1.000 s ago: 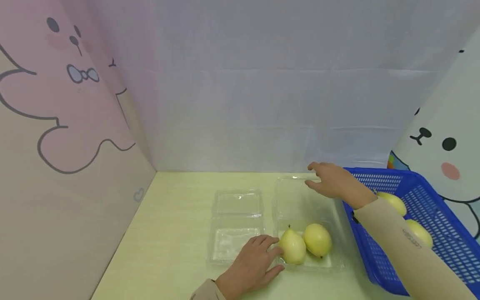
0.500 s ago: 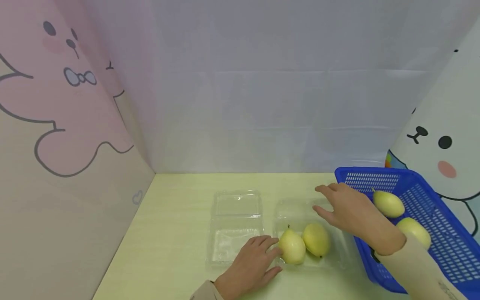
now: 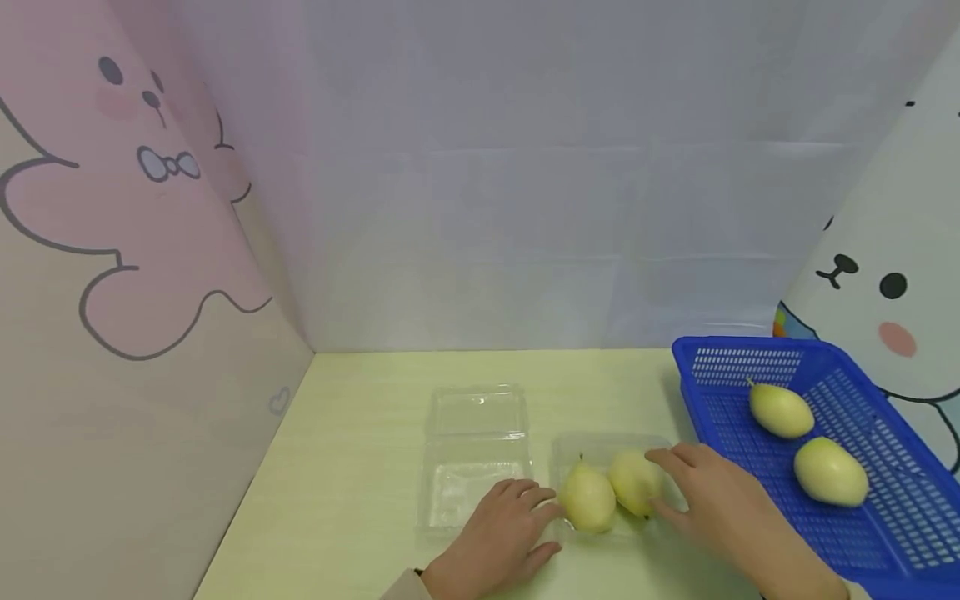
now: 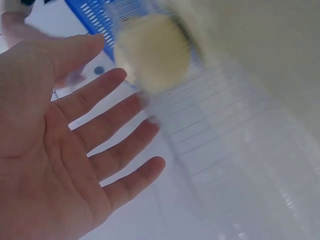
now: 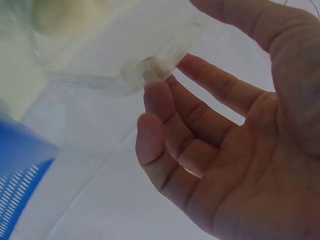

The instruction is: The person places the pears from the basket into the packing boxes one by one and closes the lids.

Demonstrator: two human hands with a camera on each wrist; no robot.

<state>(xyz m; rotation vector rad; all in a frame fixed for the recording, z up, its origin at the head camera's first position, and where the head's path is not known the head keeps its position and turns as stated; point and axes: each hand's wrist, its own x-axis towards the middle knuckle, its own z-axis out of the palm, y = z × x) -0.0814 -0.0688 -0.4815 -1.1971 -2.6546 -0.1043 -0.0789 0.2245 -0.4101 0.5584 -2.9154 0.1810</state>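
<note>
My left hand [image 3: 501, 542] lies low in the middle of the head view, fingers straight and slightly spread, their tips resting against the left edge of the clear plastic clamshell box [image 3: 611, 446] that holds two pale yellow pears [image 3: 587, 497]. In the left wrist view the palm [image 4: 45, 165] is flat and open, holding nothing, with one pear blurred just beyond the fingertips. My right hand [image 3: 708, 504] sits at the lower right of centre, fingers extended and loosely apart, pressing on the clear lid beside the right-hand pear [image 3: 633, 482]. The right wrist view shows my fingers [image 5: 165, 125] gently bent, a fingertip touching the clear plastic edge. A second empty clear clamshell box [image 3: 474, 454] lies open just left. A blue perforated plastic basket [image 3: 885, 533] at the right edge holds two more pears [image 3: 780, 410].
</note>
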